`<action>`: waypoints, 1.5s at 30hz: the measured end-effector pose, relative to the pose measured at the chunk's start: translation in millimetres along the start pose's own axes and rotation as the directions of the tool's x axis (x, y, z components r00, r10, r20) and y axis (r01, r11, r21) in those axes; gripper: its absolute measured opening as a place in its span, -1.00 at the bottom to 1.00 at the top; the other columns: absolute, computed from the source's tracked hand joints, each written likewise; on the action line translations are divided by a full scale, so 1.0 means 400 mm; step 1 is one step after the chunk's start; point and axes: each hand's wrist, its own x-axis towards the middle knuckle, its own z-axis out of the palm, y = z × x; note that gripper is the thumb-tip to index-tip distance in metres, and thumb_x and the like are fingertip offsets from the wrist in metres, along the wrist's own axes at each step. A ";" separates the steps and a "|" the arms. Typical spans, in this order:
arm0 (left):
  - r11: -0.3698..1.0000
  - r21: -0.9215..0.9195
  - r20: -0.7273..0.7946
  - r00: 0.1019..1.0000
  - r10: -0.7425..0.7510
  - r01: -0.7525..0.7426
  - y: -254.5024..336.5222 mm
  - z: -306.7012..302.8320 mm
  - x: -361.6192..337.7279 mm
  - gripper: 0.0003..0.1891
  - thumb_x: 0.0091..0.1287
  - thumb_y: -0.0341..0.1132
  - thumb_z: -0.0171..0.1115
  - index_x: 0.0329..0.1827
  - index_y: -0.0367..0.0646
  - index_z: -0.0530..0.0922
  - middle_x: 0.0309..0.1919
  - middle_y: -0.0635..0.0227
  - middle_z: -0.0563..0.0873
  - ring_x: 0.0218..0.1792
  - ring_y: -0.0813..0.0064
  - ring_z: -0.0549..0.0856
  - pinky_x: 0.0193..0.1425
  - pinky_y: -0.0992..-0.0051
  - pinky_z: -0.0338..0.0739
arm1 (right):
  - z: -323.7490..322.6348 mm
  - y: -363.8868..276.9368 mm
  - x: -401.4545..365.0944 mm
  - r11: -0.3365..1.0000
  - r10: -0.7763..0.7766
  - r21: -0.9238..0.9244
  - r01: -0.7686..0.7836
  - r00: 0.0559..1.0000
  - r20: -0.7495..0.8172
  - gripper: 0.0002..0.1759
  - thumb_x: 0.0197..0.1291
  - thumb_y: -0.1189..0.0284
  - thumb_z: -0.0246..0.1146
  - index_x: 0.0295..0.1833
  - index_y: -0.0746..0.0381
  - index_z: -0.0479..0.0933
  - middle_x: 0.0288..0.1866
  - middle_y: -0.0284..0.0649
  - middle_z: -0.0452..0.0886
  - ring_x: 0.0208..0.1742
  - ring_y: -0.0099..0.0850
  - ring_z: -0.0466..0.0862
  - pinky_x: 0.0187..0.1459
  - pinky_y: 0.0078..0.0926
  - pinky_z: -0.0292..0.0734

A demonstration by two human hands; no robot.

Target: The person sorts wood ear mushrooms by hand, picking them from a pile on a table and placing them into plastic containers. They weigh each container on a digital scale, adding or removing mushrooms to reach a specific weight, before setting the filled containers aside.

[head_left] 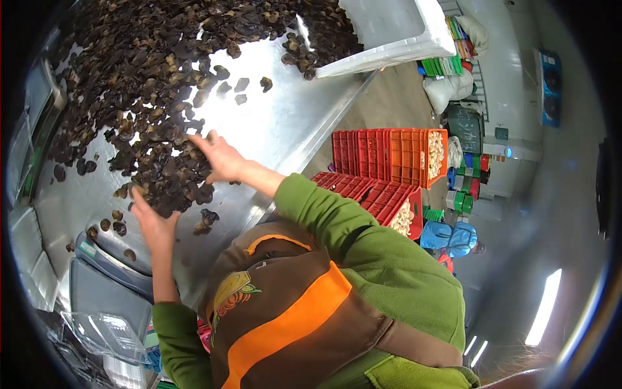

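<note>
Dark brown mushroom-like pieces [155, 117] lie heaped and scattered over a shiny metal table [285, 110]. My left hand [154, 223] is at the near left edge of the heap, its thumb and fingers apart. On the heap's right side is my right hand [221, 157], fingers spread, with the fingertips at the dark pieces. A portion of the heap lies between my two hands. Neither hand is closed around anything that shows. A few loose pieces lie near my left hand and beyond my right hand.
A white foam box [389, 58] stands on the table's far right. Scales with grey plates [107, 295] and clear plastic trays [107, 334] are at the left. Right of the table are stacked red crates [372, 155] with pale contents, and a person in blue [450, 238].
</note>
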 end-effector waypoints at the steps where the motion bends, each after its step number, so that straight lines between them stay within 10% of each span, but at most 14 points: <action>1: 1.000 -0.022 0.032 0.999 0.005 -0.004 0.016 -0.001 0.012 0.19 -0.24 -0.56 0.56 0.52 -0.12 0.01 0.13 -0.05 0.36 0.14 -0.12 0.46 0.26 0.18 0.39 | 0.027 -0.039 0.011 0.999 -0.019 0.051 0.018 1.000 0.014 0.30 -0.48 0.45 0.61 0.49 0.05 0.02 0.17 0.18 0.30 0.08 0.14 0.49 0.14 -0.12 0.49; 5: 0.973 -0.173 0.002 0.988 0.158 -0.155 -0.008 0.047 0.035 0.02 -0.18 -0.62 0.45 0.45 -0.12 0.13 0.07 -0.02 0.41 0.13 -0.12 0.48 0.21 0.16 0.44 | 0.108 -0.139 0.032 0.901 -0.147 0.421 0.108 0.987 0.062 0.06 -0.39 0.51 0.50 0.37 0.09 0.18 0.11 0.05 0.30 0.15 0.05 0.45 0.20 -0.17 0.44; 16: 0.858 -0.375 -0.011 0.928 0.373 -0.350 0.048 -0.139 -0.106 -0.20 -0.06 -0.45 0.45 0.33 -0.18 0.30 0.12 0.05 0.48 0.14 0.08 0.54 0.25 0.29 0.44 | 0.018 -0.316 -0.147 0.793 -0.176 0.573 0.209 0.978 -0.113 -0.20 -0.27 0.51 0.36 0.24 0.22 0.31 0.12 -0.09 0.44 0.20 -0.25 0.47 0.26 -0.34 0.36; 30: 0.996 -0.043 -0.381 0.920 -0.093 0.083 -0.309 -0.659 -0.519 -0.21 -0.01 -0.38 0.46 0.35 -0.18 0.30 0.09 0.00 0.49 0.11 0.01 0.55 0.21 0.24 0.45 | 0.313 -1.010 -0.141 0.698 -0.656 0.519 0.492 0.731 0.189 -0.20 -0.29 0.46 0.43 0.22 0.18 0.35 0.11 0.03 0.45 0.17 -0.01 0.50 0.20 -0.25 0.44; 37: 0.987 -0.009 -0.384 0.911 -0.149 0.158 -0.454 -0.654 -0.582 -0.20 0.00 -0.56 0.37 0.40 -0.18 0.28 0.09 0.04 0.48 0.04 0.06 0.58 0.11 0.27 0.54 | 0.391 -1.067 -0.156 0.754 -0.642 0.053 0.655 0.717 0.272 -0.18 -0.25 0.40 0.51 0.27 0.03 0.44 0.18 -0.05 0.43 0.18 -0.08 0.53 0.16 -0.24 0.50; 45: 0.951 -0.252 -0.381 0.885 -0.269 0.181 -0.529 -0.733 -0.629 -0.38 0.10 -0.59 0.34 0.30 -0.20 0.44 -0.04 0.17 0.62 -0.16 0.42 0.65 -0.11 0.46 0.61 | 0.307 -1.032 -0.120 0.657 -0.743 0.250 0.711 0.666 0.061 -0.59 -0.06 0.47 0.37 0.00 0.18 0.62 -0.11 -0.10 0.65 -0.11 -0.18 0.67 -0.07 -0.33 0.60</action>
